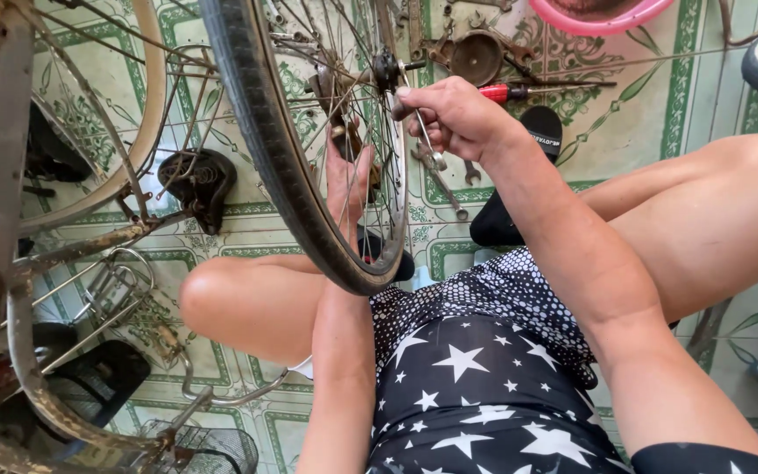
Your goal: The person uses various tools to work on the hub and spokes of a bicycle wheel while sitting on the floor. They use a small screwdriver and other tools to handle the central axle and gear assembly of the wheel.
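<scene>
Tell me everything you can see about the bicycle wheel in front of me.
The bicycle wheel has a worn black tyre, a metal rim and thin wire spokes meeting at a dark hub. It stands upright between the knees. The left hand reaches behind the spokes; the right hand holds a metal wrench by the hub.

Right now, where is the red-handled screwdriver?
In the head view, the red-handled screwdriver lies on the tiled floor just beyond the right hand, beside the black sandal and below the pink basin.
</scene>
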